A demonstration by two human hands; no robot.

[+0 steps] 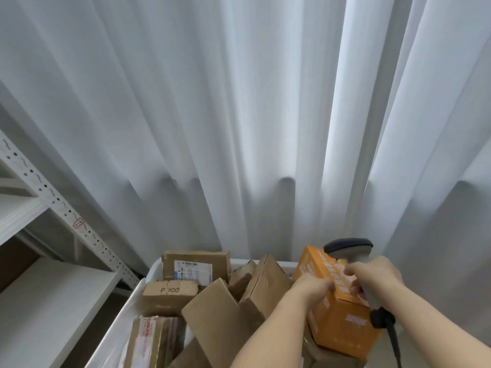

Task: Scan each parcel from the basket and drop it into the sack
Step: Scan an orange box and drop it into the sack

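The orange box sits at the lower right of the frame, directly between your two hands and above the right end of the white basket. Your left hand grips its left upper edge, fingers curled over the top face. Your right hand is wrapped around the grey handle of the scanner, whose dark head rises just behind the box's top, and its fingertips also touch the box's upper edge. Left of your forearm, brown cardboard parcels lie heaped in the basket across the lower centre. A white curtain fills the upper frame, and white shelving stands at the left.
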